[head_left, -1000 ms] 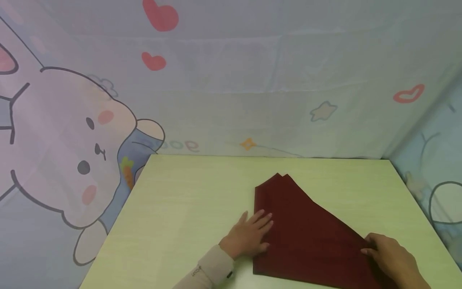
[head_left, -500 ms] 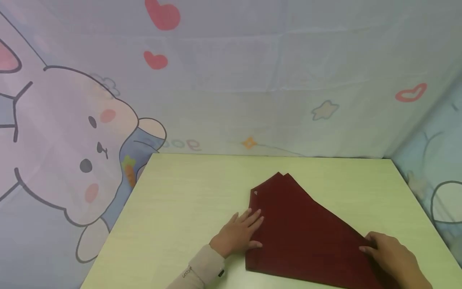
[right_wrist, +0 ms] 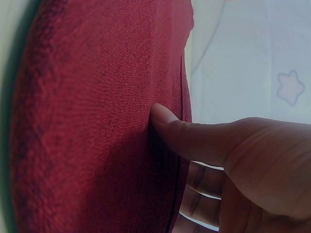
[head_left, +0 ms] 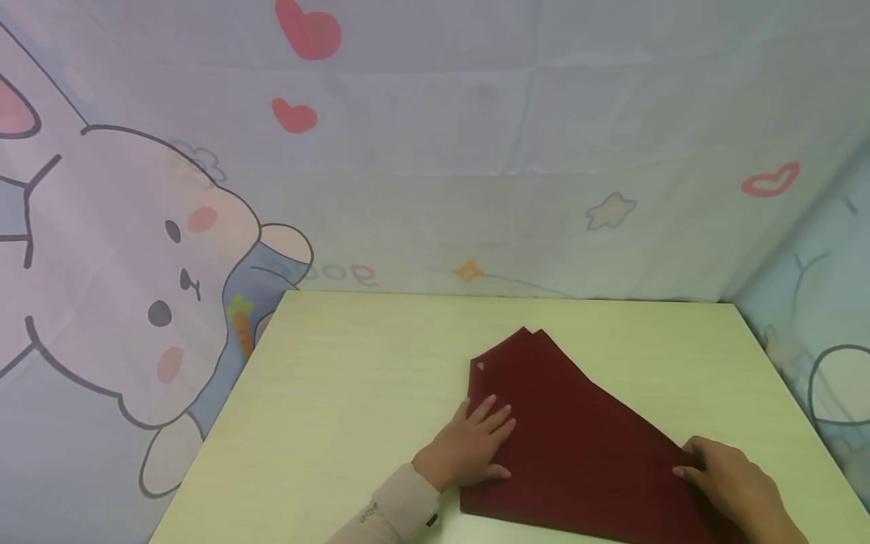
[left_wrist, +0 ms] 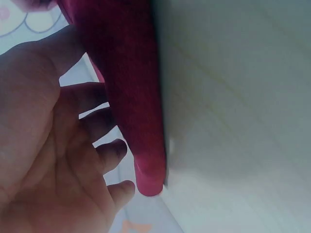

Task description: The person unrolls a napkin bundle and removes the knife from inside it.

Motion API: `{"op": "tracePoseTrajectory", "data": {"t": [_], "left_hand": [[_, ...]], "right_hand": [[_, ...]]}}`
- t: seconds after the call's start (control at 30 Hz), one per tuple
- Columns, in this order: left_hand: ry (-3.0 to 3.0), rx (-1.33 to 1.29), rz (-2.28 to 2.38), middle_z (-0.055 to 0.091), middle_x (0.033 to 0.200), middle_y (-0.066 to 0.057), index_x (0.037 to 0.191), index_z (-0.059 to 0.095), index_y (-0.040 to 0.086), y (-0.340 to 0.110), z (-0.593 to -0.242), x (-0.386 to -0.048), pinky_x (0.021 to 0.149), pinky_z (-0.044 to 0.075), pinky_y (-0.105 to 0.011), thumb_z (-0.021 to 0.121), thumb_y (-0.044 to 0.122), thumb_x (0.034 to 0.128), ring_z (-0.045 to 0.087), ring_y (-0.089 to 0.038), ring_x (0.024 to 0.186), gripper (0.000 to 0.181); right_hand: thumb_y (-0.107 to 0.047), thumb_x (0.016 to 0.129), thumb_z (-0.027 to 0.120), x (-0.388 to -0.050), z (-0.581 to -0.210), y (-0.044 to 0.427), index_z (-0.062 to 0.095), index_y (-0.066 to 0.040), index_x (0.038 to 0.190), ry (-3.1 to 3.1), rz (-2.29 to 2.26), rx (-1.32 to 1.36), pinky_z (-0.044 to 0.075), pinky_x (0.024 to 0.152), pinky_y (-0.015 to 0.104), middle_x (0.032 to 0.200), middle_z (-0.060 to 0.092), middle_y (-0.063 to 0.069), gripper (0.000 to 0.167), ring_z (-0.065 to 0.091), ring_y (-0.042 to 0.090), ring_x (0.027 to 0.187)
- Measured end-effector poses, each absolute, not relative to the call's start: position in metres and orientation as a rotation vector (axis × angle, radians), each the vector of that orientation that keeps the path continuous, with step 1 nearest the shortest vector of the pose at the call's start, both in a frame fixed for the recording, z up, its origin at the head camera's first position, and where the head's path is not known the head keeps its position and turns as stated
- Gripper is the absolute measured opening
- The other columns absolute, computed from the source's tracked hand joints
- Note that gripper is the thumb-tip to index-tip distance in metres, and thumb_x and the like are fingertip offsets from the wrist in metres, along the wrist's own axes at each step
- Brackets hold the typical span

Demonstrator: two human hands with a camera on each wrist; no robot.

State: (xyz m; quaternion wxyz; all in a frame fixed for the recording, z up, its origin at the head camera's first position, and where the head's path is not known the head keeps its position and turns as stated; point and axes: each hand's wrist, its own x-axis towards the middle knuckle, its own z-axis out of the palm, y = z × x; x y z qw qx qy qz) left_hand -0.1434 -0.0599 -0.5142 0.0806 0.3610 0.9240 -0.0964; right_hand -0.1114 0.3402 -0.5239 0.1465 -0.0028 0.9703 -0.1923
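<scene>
A dark red folded cloth (head_left: 578,446) lies on the table, with a slanting far edge and a small pale mark near its far left corner. Its exact kind cannot be told. Across its left edge rests my left hand (head_left: 465,446), fingers spread and nearly straight; the left wrist view shows that hand (left_wrist: 53,136) beside the thick folded side of the cloth (left_wrist: 133,97). At the right, my right hand (head_left: 737,483) pinches the slanting edge. In the right wrist view its thumb (right_wrist: 194,138) lies on top of the fabric, other fingers beyond the edge, partly hidden.
The pale yellow-green table (head_left: 326,393) extends left of and behind the cloth. A printed curtain (head_left: 435,128) with a rabbit and hearts hangs along the far edge, and more printed fabric (head_left: 839,302) stands at the right side.
The cloth's left edge has shifted slightly left, and the pale mark has come into view. My left hand slid left, then came back right over the cloth. My right hand stays nearly still.
</scene>
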Motion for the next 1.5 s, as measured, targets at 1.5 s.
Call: {"op": "tracePoseTrajectory", "data": {"t": [1.5], "left_hand": [[2.749,0.951,-0.146,0.020,0.169,0.011,0.161,0.032,0.027,-0.101,-0.513,-0.142,0.120,0.025,-0.057,0.050,0.053,0.1022,0.014,-0.013,0.156,0.067]], "right_hand": [[-0.025,0.090,0.076,-0.108,-0.526,0.342,0.066,-0.014,0.095,2.808,-0.541,0.016,0.051,0.065,0.050,0.091,0.070,0.004,0.016,0.064,0.022,0.082]]}}
